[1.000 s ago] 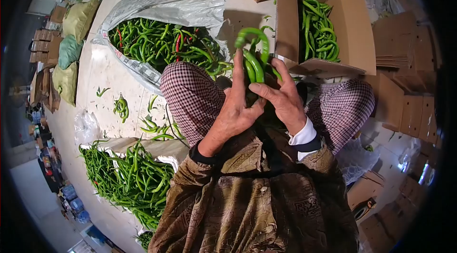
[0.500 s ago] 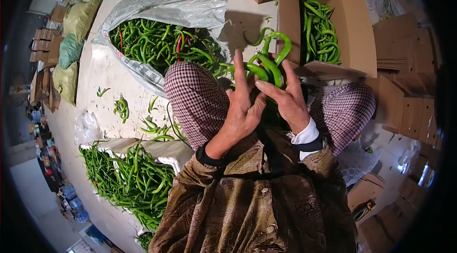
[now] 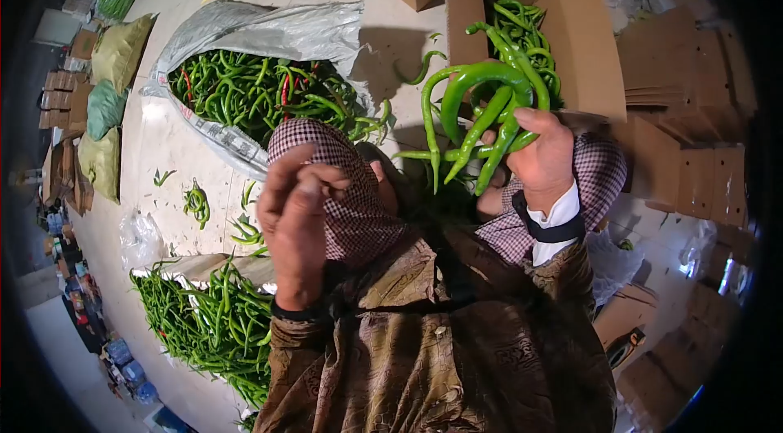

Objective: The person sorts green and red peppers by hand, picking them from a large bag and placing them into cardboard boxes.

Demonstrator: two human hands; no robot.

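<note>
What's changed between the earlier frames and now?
The left hand has come away from the green peppers and moved left, over the left knee, nothing visible in it. The right hand now holds the bunch alone, shifted right, toward the open carton. Unchanged: pepper-filled sack and carton both still lie open.

Right hand [image 3: 545, 157] held bunch of curled green peppers [image 3: 496, 107], just before open cardboard box [image 3: 583, 41]. Left hand [image 3: 298, 225] hung raised near checked knee [image 3: 310, 139], holding nothing visible. Sack [image 3: 253, 25] of green and red peppers lay beyond.
</note>
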